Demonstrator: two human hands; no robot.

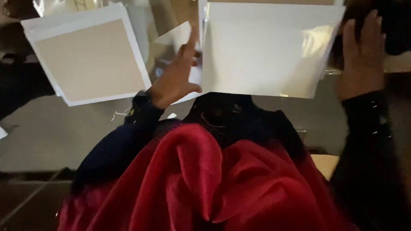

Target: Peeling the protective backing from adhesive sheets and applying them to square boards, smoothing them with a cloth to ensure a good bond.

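My left hand (177,75) reaches forward with fingers spread, resting on loose white sheets (177,36) between two stacks. It touches the left edge of a large white glossy sheet (267,49) lying in front of me. My right hand (364,53) is at the right edge of that sheet, fingers up against a dark object (396,25) at the top right. Whether it grips anything is hidden. Both arms wear dark sleeves.
A stack of white sheets topped by a beige square card (90,60) lies at the upper left. A red cloth (205,184) drapes over my lap. The grey work surface (47,132) extends left. A tan board corner (325,164) shows at the right.
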